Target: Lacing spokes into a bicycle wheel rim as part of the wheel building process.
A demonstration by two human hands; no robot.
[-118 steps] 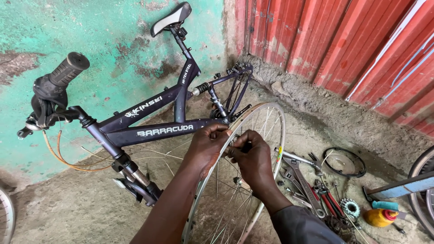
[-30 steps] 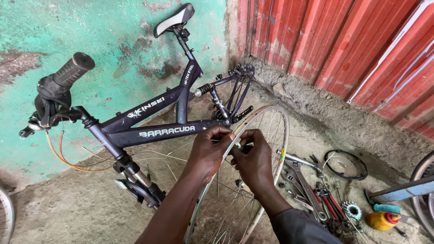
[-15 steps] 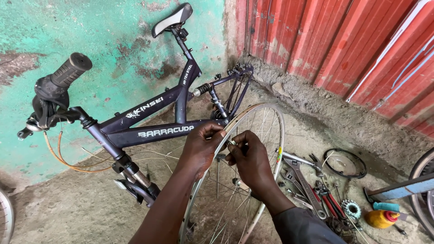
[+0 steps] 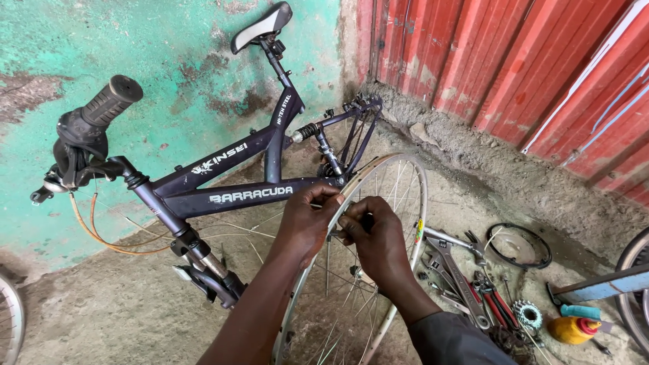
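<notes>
A bare silver bicycle wheel rim with thin spokes stands upright in front of me. My left hand grips the rim's near edge from the left. My right hand is closed on a small tool at a spoke where it meets the rim, touching the left hand's fingers. Behind them leans a dark blue bicycle frame without wheels, its saddle up and its handlebar grip at the left.
Wrenches and pliers lie on the dirt floor to the right, with a black ring, a sprocket and a yellow oil bottle. A green wall stands behind, red corrugated sheet at the right. Another wheel is at the right edge.
Both hands have stayed together on the rim, shifting a little along it and working at the spoke. The view has wobbled slightly.
</notes>
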